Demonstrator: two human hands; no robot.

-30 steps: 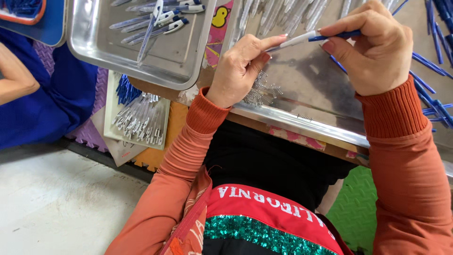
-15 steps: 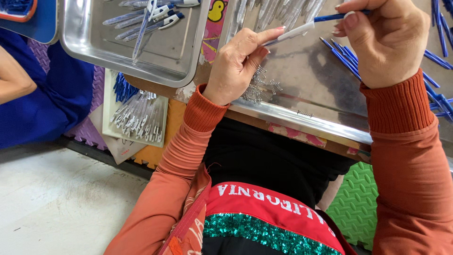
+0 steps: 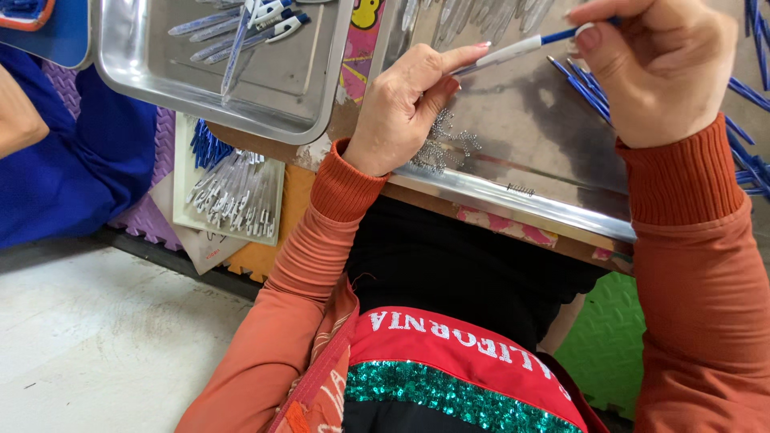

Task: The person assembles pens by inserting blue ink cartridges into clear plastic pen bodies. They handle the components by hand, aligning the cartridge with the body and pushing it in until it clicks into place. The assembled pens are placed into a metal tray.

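Note:
My left hand (image 3: 409,104) pinches the lower end of a clear pen barrel (image 3: 504,54) between thumb and forefinger. A thin blue refill (image 3: 561,35) sticks out of the barrel's upper end, and my right hand (image 3: 654,68) grips that refill. Both hands hover over a large steel tray (image 3: 529,152). A small heap of tiny metal springs (image 3: 445,146) lies on the tray just under my left hand. Loose blue refills (image 3: 584,87) lie on the tray beneath my right hand.
A second steel tray (image 3: 241,104) at the upper left holds several finished pens (image 3: 265,20). A white box (image 3: 233,196) of clear barrels sits below the table edge. Another person's arm (image 3: 20,120) and blue clothing are at the far left. More blue refills (image 3: 754,168) lie far right.
My right hand has risen toward the top edge with the blue refill. The refill's end now sits in the barrel held by my left hand, which has barely moved.

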